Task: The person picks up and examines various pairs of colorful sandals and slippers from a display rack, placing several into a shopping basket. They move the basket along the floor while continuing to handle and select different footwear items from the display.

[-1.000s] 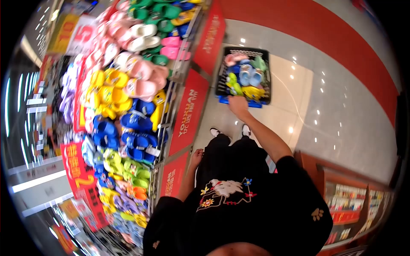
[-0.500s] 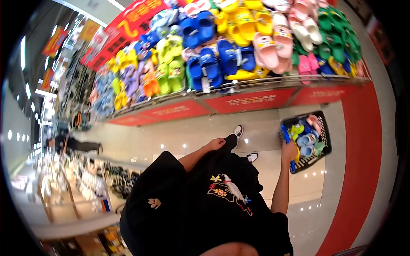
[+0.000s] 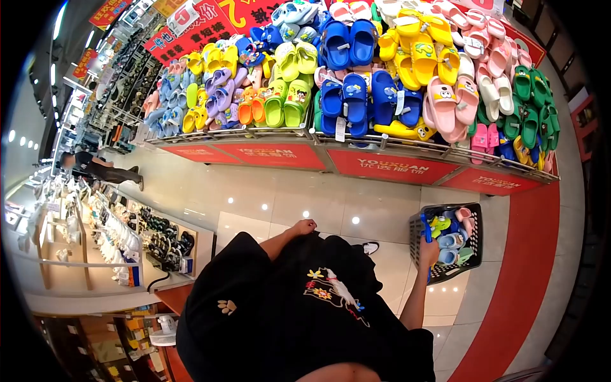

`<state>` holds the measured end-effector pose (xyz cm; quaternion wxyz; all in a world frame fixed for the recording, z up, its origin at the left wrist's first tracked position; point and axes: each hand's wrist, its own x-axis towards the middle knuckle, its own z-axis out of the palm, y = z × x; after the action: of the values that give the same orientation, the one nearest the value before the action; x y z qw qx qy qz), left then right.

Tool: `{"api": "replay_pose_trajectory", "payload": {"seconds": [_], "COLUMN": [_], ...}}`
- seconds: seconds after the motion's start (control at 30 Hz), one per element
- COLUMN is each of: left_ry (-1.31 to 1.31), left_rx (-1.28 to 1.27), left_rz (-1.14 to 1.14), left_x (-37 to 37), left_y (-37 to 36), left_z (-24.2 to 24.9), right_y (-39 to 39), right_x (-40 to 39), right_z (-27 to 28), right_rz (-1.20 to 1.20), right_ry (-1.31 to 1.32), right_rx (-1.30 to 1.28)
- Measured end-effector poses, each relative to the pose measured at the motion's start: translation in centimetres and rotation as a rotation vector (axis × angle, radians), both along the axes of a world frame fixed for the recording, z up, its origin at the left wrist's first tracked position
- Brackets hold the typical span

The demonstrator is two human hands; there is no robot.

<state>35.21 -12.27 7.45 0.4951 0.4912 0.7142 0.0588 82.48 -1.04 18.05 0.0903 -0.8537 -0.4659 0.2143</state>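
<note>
My right hand [image 3: 429,251] is closed around the blue handle of a black plastic shopping basket [image 3: 475,244], which hangs low at my right side. Inside the basket lie several slippers [image 3: 452,240] in light blue, lime green, pink and pale green. My left hand [image 3: 305,227] hangs in front of my black clothing with its fingers curled in, and nothing shows in it. Ahead of both hands stands a display bin heaped with colourful slippers [image 3: 356,102]; neither hand touches it.
The bin's red front panel [image 3: 388,167] and metal rail border the tiled aisle [image 3: 280,191]. A red floor strip [image 3: 522,274] runs along the right. To the left is a shelf of shoes [image 3: 165,239], and another person [image 3: 102,169] stands farther down the aisle.
My view has shifted, so the slipper bin shows larger and sharper. One of my shoes has gone out of sight. The basket remains in my right hand; my left hand stays low.
</note>
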Motion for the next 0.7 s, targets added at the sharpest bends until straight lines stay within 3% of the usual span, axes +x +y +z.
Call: {"api": "replay_pose_trajectory", "payload": {"seconds": [0.1, 0.17, 0.3, 0.43, 0.7], "left_ry": [-0.051, -0.109, -0.139, -0.347, -0.284], "left_rx": [0.047, 0.239, 0.270, 0.071, 0.053], "left_rz": [-0.049, -0.154, -0.217, 0.011, 0.461], "left_x": [-0.1, -1.2, -3.4, -8.2, -23.8], "left_y": [0.0, -1.0, -2.6, -4.3, -14.5], "left_z": [0.1, -3.1, -6.3, -5.8, -9.5], "right_y": [-1.0, -1.6, -2.7, -3.6, -4.4], "right_x": [-1.7, -4.4, -9.4, -14.0, -20.0], "right_z": [-1.7, -1.1, -0.5, 0.3, -2.7], "right_rz": [-0.030, -0.048, -0.063, -0.076, -0.084], "right_ry": [0.027, -0.028, -0.109, -0.141, -0.229], "right_rx": [0.016, 0.023, 0.083, 0.087, 0.172]}}
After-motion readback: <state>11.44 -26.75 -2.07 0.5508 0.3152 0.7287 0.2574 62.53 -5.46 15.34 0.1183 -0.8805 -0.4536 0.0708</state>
